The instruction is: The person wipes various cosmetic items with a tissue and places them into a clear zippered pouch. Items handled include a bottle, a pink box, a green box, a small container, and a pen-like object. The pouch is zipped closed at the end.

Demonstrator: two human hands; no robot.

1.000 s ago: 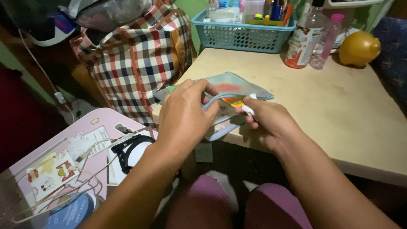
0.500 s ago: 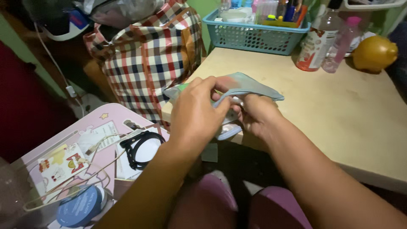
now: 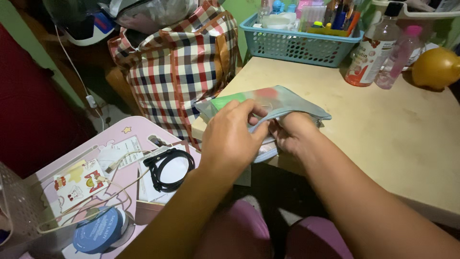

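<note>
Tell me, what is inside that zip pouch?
Through the pouch show green and red shapes. The right hand reaches in; the left hand hides the rest.

A teal basket (image 3: 297, 44) full of pens stands at the far edge of the beige surface (image 3: 393, 139). Right of the basket stand two clear bottles (image 3: 378, 48) and a golden piggy bank (image 3: 437, 67); left of it leans a checked bag (image 3: 177, 72).
</note>
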